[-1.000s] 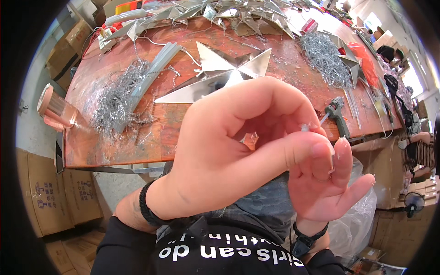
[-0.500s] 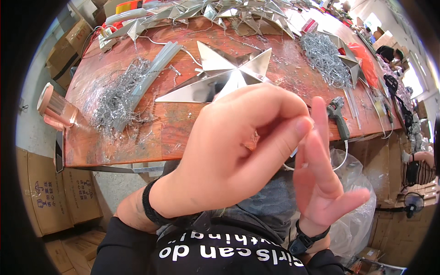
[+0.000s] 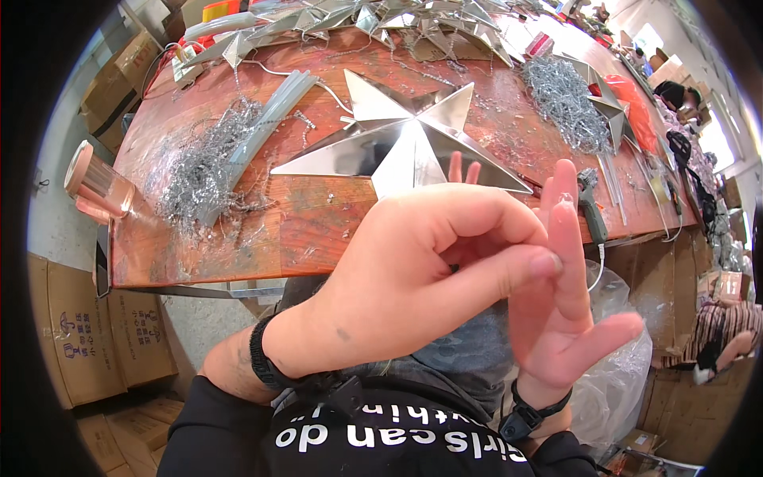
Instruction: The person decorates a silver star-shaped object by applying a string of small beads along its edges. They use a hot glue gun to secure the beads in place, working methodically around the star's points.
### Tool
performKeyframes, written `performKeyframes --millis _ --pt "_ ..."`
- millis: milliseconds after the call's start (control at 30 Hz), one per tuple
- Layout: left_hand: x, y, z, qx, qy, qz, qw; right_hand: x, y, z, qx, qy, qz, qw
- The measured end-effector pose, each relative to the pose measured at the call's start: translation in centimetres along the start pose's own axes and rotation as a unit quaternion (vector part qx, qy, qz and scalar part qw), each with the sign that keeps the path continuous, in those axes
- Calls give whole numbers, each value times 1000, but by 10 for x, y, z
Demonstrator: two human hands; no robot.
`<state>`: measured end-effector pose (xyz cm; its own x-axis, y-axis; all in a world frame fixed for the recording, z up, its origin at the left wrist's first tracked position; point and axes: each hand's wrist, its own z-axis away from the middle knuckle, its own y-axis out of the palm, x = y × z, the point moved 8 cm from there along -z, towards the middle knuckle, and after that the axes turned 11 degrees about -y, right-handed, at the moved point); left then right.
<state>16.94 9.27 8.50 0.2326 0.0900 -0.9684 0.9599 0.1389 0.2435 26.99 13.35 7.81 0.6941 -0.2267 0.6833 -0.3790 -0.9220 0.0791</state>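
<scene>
My left hand is closed in a pinch, its thumb and index finger pressed against the side of a finger of my right hand. My right hand is held upright with its fingers stretched and its thumb out to the right. A small whitish, translucent bit clings to that right fingertip; what it is I cannot make out. Just beyond both hands, a shiny silver star lies on the red-brown table. Its lower part is hidden behind my left hand.
Tangled silver bead chain lies in a left heap and a right heap. Beside the left heap are translucent sticks. A glue gun rests at the right edge, a clear cup at the left. More stars pile up behind.
My left pinch has moved from the right fingertips down along the finger, exposing the tip with the whitish bit. My left hand sits slightly lower, and more of the star shows.
</scene>
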Motion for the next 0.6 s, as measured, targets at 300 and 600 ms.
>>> performKeyframes --millis 300,600 --pt "-13 -9 2 -43 71 -56 995 12 -20 1 -36 -34 80 996" --pt "-36 -4 11 -65 278 -272 919 11 -20 3 -5 -23 135 991"
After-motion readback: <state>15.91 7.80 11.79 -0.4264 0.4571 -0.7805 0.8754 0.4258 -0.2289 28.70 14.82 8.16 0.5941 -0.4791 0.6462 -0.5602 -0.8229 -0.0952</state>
